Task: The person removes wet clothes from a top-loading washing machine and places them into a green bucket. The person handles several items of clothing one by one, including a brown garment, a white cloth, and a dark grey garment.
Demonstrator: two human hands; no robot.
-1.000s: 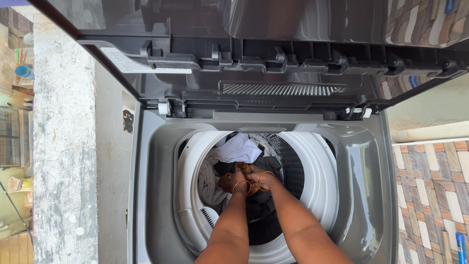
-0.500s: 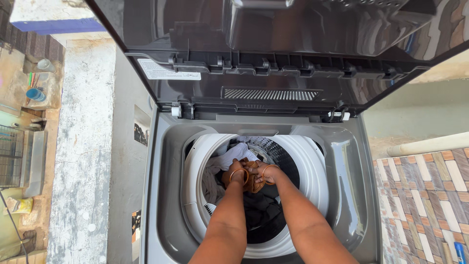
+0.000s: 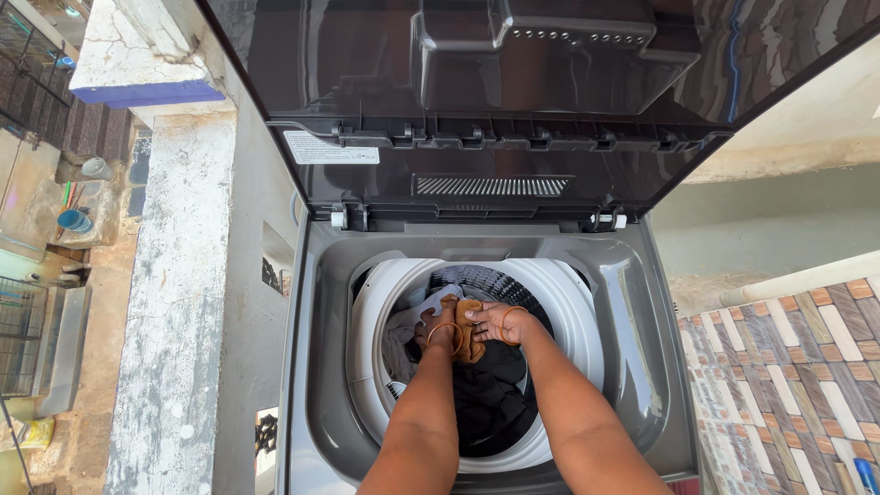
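Both my arms reach down into the drum (image 3: 577,321) of a grey top-loading washing machine (image 3: 632,293). My left hand (image 3: 437,330) and my right hand (image 3: 492,322) grip a small brown cloth (image 3: 470,331) between them, just above the laundry. Each wrist wears a thin bangle. Under the hands lie a black garment (image 3: 490,394) and white clothes (image 3: 412,316) at the drum's left side.
The machine's dark lid (image 3: 513,82) stands raised at the back. A rough concrete wall (image 3: 170,302) runs along the left, with a yard below it. Patterned floor tiles (image 3: 788,367) lie to the right.
The view has tilted up and back, so the lid fills more of the frame. My hands have risen slightly with the brown cloth, and the right hand now lies flatter over it.
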